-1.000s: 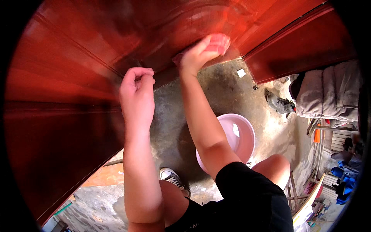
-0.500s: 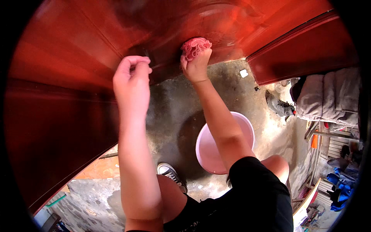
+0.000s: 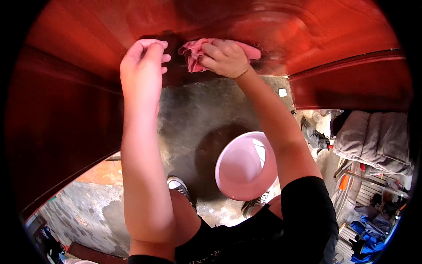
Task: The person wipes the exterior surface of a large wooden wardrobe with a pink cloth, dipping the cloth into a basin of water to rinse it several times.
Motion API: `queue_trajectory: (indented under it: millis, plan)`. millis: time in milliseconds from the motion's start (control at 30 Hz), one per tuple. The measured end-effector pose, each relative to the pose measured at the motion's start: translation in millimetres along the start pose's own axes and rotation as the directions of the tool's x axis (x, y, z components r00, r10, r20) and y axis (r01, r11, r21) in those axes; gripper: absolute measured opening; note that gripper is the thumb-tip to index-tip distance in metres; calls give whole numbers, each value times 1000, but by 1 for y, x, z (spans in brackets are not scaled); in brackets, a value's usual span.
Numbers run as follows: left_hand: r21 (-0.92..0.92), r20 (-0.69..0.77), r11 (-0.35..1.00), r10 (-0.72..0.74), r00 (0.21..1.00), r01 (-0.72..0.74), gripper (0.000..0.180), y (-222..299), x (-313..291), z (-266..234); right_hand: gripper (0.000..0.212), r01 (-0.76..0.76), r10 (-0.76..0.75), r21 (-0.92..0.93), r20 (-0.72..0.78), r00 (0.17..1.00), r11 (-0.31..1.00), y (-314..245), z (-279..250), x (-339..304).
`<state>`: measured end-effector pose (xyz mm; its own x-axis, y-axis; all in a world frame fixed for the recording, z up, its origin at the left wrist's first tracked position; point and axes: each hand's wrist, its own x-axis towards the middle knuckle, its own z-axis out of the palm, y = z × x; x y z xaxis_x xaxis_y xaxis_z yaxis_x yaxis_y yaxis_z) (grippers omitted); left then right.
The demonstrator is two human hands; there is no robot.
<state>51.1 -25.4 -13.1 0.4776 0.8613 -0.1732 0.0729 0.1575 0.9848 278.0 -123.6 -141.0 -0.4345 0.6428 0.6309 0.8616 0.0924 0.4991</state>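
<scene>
A crumpled pink cloth [image 3: 194,53] lies flat against the shiny red-brown door panel [image 3: 110,26], low down near its bottom edge. My right hand [image 3: 225,59] grips this cloth from above and presses it on the panel, with part of the cloth sticking out on both sides. To its left, my left hand [image 3: 144,57] is raised beside the same panel. Its fingers are loosely bent and apart, and nothing shows between them. I cannot tell whether its fingertips touch the panel.
A pink plastic basin [image 3: 237,167] stands on the concrete floor [image 3: 189,110] by my feet. Red panels rise on the left and right. At the right are a dark boot [image 3: 314,134], a grey padded cover [image 3: 373,141] and blue cloths [image 3: 369,237]. A small white scrap [image 3: 282,93] lies near the right panel.
My right hand has turned over the cloth, and the cloth has spread wider along the panel. My left hand has shifted slightly up and left. The whole view has moved a little.
</scene>
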Motion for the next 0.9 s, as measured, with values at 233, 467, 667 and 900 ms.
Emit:
queue_trajectory:
  millis: [233,467,667,900]
  plan:
    - [-38,-3,999,23,1000,-23,18,17,-13,-5,26,214,-245,133,295,924,968,-18,5,-14]
    - [-86,24,995,48,999,-46,17,11,-8,-11,29,78,-77,47,-11,997,996,8,-43,74]
    - [-53,36,998,34,999,-32,18,12,-8,-8,38,229,-245,106,174,954,968,-36,23,5]
    - [-29,15,999,20,1000,-19,19,7,-2,-16,39,118,-171,200,273,947,973,-54,38,-31]
